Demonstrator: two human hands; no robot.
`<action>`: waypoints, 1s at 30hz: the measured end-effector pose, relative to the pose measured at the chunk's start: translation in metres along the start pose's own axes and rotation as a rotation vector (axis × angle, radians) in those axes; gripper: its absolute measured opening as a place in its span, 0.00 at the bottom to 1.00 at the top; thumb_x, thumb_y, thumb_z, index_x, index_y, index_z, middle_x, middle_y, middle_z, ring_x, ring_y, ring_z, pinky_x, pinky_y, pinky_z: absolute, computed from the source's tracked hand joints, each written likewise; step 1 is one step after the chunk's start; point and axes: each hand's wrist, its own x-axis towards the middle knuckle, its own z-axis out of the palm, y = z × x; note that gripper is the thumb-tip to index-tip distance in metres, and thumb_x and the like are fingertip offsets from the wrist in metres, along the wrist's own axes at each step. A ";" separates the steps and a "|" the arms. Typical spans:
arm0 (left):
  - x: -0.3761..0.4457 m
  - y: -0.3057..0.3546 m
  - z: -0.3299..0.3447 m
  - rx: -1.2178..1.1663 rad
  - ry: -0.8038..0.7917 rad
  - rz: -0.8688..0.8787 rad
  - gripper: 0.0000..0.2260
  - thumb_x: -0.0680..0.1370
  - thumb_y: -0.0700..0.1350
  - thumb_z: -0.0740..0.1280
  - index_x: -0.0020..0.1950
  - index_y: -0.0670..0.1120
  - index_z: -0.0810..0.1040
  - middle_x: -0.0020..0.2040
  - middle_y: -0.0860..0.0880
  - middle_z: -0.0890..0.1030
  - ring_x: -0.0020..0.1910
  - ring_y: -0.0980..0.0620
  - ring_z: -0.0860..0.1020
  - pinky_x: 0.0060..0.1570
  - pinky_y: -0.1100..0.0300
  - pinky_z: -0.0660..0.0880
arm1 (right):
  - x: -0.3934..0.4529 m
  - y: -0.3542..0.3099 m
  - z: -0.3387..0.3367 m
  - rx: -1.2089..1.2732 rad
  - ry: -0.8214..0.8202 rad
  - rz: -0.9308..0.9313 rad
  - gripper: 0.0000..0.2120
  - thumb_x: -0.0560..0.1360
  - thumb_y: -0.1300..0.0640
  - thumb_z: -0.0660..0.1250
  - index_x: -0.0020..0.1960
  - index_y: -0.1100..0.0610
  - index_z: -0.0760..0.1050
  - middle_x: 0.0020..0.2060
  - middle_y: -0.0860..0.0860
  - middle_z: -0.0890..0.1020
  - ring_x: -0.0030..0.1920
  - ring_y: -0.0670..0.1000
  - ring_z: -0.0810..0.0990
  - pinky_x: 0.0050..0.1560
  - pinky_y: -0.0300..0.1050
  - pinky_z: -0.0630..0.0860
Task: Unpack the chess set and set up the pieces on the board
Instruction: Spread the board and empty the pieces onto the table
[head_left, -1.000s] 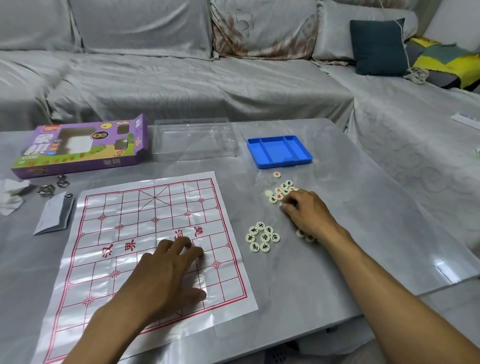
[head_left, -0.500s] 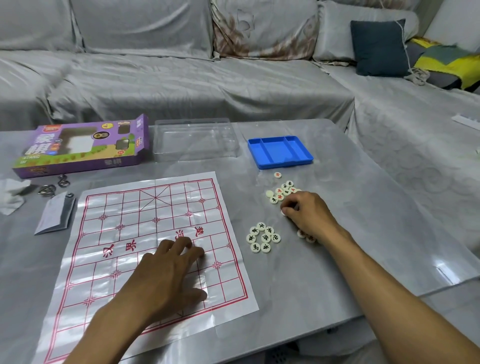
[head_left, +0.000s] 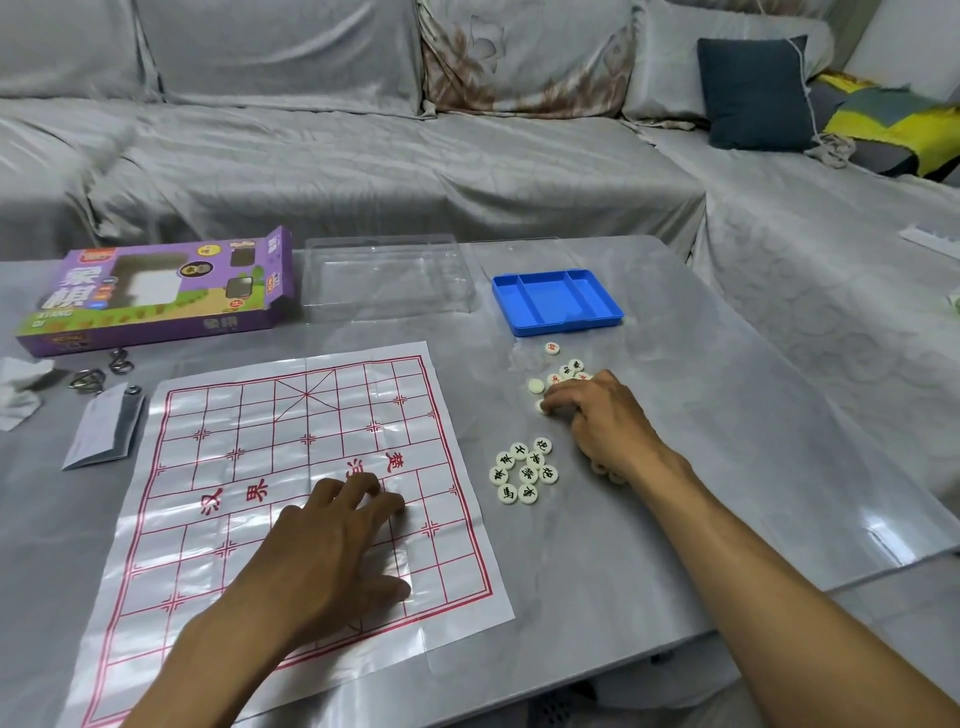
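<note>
A plastic board sheet (head_left: 249, 447) with a red grid lies flat on the grey table. My left hand (head_left: 332, 545) rests palm down on its near right part, fingers spread. To the right, a cluster of white discs with black characters (head_left: 522, 470) sits on the table. Farther back lies a looser group of red-marked discs (head_left: 563, 366). My right hand (head_left: 597, 421) lies over that group, its fingertips pinching one white disc (head_left: 543, 407) at the group's near left. A couple more discs show under my right wrist (head_left: 605, 470).
A blue divided tray (head_left: 558, 301) and a clear plastic lid (head_left: 387, 280) stand behind the board. The purple game box (head_left: 156, 293) lies at the back left, with a folded leaflet (head_left: 106, 426), metal rings (head_left: 98, 371) and a crumpled tissue (head_left: 18, 387) near it. A grey sofa rings the table.
My right hand has slid a little to the left over the red-marked discs, and its fingers have closed on one disc. My left hand has stayed on the board.
</note>
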 end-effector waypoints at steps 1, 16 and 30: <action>0.000 0.000 0.000 -0.005 0.003 0.002 0.32 0.71 0.67 0.63 0.73 0.60 0.59 0.73 0.57 0.59 0.70 0.51 0.60 0.61 0.55 0.68 | 0.001 -0.002 -0.001 -0.010 0.014 0.004 0.19 0.76 0.67 0.59 0.57 0.51 0.83 0.59 0.44 0.81 0.56 0.54 0.71 0.59 0.49 0.70; -0.001 0.001 -0.001 0.002 0.032 0.006 0.31 0.72 0.67 0.64 0.72 0.61 0.60 0.73 0.58 0.59 0.70 0.52 0.61 0.60 0.56 0.68 | 0.001 -0.013 -0.006 0.264 -0.103 0.061 0.23 0.71 0.71 0.56 0.49 0.51 0.85 0.51 0.45 0.84 0.55 0.45 0.78 0.59 0.41 0.74; -0.001 0.002 -0.001 0.007 0.023 0.003 0.31 0.73 0.67 0.64 0.72 0.61 0.59 0.73 0.58 0.58 0.70 0.53 0.60 0.61 0.57 0.67 | 0.001 0.006 0.001 -0.126 0.018 0.096 0.15 0.79 0.55 0.62 0.64 0.47 0.77 0.66 0.49 0.69 0.63 0.54 0.68 0.62 0.48 0.69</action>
